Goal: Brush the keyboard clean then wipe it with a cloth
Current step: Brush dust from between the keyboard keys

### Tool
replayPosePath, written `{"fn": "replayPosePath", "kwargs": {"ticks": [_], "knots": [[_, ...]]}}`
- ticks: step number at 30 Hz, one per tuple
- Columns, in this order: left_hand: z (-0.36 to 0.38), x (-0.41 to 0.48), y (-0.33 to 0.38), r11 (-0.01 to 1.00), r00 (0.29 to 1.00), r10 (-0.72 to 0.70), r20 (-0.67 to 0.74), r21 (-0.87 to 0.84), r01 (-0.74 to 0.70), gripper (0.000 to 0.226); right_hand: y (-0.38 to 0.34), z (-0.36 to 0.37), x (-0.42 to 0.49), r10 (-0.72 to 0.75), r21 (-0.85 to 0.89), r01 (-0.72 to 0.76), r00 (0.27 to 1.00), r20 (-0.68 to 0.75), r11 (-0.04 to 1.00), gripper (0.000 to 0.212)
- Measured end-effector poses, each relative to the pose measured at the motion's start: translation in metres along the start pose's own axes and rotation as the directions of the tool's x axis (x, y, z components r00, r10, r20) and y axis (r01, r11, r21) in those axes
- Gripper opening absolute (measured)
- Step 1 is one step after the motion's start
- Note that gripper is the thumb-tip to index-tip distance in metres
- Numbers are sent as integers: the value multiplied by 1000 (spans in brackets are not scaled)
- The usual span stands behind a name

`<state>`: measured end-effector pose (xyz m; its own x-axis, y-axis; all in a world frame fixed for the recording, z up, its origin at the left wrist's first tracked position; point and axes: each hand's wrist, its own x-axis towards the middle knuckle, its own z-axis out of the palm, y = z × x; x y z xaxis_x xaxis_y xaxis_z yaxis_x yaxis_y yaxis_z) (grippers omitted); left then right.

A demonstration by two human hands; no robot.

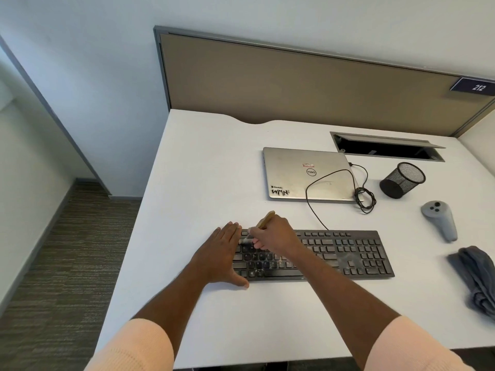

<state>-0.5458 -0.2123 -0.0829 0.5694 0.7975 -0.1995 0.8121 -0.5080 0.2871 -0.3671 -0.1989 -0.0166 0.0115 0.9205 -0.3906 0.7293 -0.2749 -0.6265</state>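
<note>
The brushing step is in hand, and the wiping has not begun. The black keyboard (334, 253) lies across the lower middle of the frame on the white desk (214, 162). Its left end is under the left hand (222, 253), which lies flat with straight fingers on the keys and the thumb spread along the front edge, steadying it. The right hand (273, 234) has its fingers curled round a small brush (263, 222). The pale handle sticks up and away from the knuckles, and the bristles touch the upper left rows of keys, just beside the left fingertips. Pale dust shows on the letter keys and in a patch further right, so most of the board looks unbrushed. The next move seems to call for short strokes that work rightward row by row, flicking the dust off the keys rather than into the gaps. The grey cloth (476, 277) lies crumpled at the right edge of the frame, apart from the keyboard. A closed laptop (294, 172), a mesh pen cup (401, 180) and a grey controller (439, 219) sit beyond.
</note>
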Motion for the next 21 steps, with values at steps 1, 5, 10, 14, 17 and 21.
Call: {"fn": "replayPosePath", "kwargs": {"ticks": [1, 5, 10, 14, 17, 21], "knots": [[0, 0, 0, 1000, 1000, 1, 0, 3, -1, 140, -1, -2, -1, -13, -25, 13, 1000, -14, 1000, 28], [0, 0, 0, 1000, 1000, 0, -1, 0, 0, 141, -4, -7, -6, -36, -201, 61, 991, 127, 978, 21], [0, 0, -1, 1000, 1000, 0, -4, -12, 0, 141, -9, -16, -4, -91, -171, 119, 983, 159, 978, 16], [0, 0, -1, 1000, 1000, 1, 3, -12, -1, 142, -7, -15, -6, -131, -175, 167, 971, 200, 970, 15], [0, 0, -1, 1000, 1000, 1, 8, -27, -1, 141, -6, -17, -8, -101, -183, 150, 963, 250, 972, 12], [-1, -1, -3, 999, 1000, 6, 5, -33, -5, 141, -4, -18, -3, -67, -136, 72, 997, 39, 988, 14]]}}
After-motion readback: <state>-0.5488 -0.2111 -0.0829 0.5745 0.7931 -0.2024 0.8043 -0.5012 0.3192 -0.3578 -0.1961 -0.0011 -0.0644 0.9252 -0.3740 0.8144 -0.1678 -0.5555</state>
